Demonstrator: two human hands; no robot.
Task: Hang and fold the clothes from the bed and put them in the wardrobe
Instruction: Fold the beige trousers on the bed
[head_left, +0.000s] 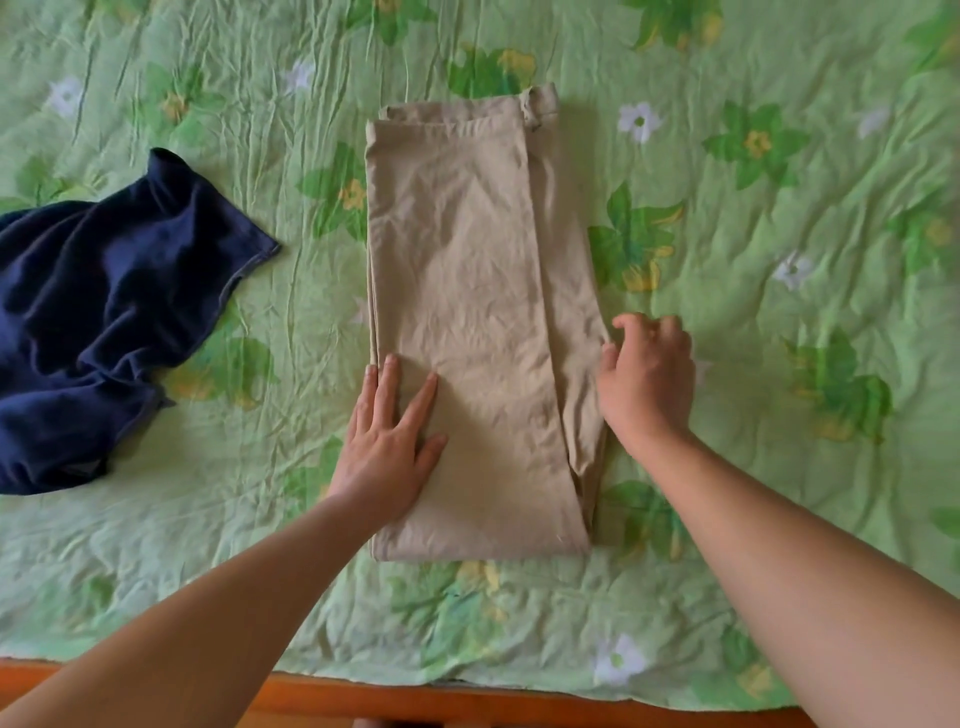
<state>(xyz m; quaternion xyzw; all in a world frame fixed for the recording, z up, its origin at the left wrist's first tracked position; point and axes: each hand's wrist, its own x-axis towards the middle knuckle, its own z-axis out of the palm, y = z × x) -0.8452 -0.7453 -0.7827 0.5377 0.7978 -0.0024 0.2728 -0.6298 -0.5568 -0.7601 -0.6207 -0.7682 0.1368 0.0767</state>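
Navy garment (104, 312): crumpled dark blue cloth at 9 o'clock of the view, well apart from the trousers, cut off by the frame's left edge
Left hand (387, 441): lies flat on the trousers near their 7 o'clock corner, fingers straight and spread, tips pointing to 12 o'clock; it presses the cloth and grips nothing
Beige trousers (467, 291): folded into a long narrow stack in the middle of the bed, running from 12 to 6 o'clock, with a lower layer showing along the 3 o'clock side
Right hand (649, 379): at 4 o'clock of the trousers, against their right edge, fingers curled downward; I cannot tell whether they pinch the cloth
Bedspread (779, 312): wrinkled green with a flower print, under both garments
Bed frame (467, 701): orange-brown wooden strip at 6 o'clock
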